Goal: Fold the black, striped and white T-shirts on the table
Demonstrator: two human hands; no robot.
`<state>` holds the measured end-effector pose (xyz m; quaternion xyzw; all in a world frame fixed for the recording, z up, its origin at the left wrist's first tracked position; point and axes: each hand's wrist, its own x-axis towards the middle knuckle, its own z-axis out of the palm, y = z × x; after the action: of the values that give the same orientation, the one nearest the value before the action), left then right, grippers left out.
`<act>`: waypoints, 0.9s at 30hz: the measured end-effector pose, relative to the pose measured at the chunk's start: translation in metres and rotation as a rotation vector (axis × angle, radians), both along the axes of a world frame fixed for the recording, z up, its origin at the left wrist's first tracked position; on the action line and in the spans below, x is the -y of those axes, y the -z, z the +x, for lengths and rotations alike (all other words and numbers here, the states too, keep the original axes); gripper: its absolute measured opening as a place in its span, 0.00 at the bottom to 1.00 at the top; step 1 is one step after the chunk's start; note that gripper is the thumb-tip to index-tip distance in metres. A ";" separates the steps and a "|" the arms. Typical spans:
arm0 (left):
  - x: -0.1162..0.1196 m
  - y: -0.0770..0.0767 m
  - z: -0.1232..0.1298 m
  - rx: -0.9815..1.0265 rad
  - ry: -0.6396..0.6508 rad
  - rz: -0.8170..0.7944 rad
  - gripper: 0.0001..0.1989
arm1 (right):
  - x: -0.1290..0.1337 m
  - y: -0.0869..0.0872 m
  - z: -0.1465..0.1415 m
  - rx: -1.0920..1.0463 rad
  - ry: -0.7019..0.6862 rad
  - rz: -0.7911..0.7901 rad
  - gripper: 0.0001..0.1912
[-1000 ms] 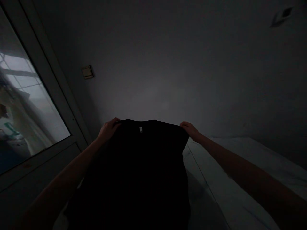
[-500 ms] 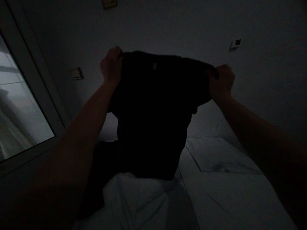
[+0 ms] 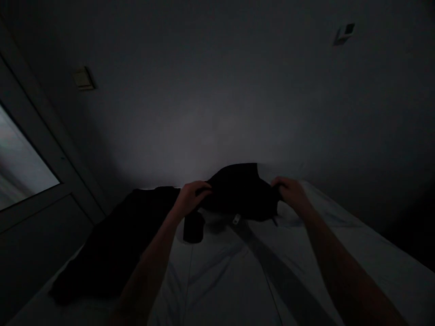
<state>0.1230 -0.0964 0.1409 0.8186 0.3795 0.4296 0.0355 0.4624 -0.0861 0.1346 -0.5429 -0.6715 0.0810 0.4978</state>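
Note:
A black garment (image 3: 239, 190) is stretched between my two hands, low over the far part of a pale sheet. A small light label (image 3: 236, 219) shows at its near edge. My left hand (image 3: 195, 195) pinches the garment's left side, thumb and fingers closed on the cloth. At the right side, my right hand (image 3: 288, 188) grips its edge. Dark cloth (image 3: 118, 235) lies spread on the sheet to the left, partly behind my left forearm. The dim light hides the folds of both.
The pale sheet (image 3: 227, 280) covers a flat surface against a grey wall (image 3: 217, 90). A switch (image 3: 83, 78) and a small white device (image 3: 348, 30) are on the wall. A door with a glass pane (image 3: 23, 163) stands at the left.
Both hands have come down and closer together, lowering the garment from upright in front of the wall to near the sheet. More of the dark cloth at the left now shows.

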 end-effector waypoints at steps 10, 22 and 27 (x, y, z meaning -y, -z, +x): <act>-0.005 0.026 0.020 0.094 -0.082 -0.054 0.05 | 0.017 0.018 -0.125 0.097 -0.350 -0.087 0.17; -0.002 0.011 -0.002 -0.027 0.077 -0.156 0.06 | 0.002 0.024 -0.113 0.128 -0.528 -0.253 0.22; 0.011 0.017 0.022 -0.178 0.032 -0.137 0.17 | 0.005 0.025 -0.126 0.072 -0.549 -0.200 0.20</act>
<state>0.1446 -0.1074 0.1239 0.8552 0.3966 0.3275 0.0643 0.3366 -0.0908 0.1097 -0.3898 -0.7993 0.2593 0.3769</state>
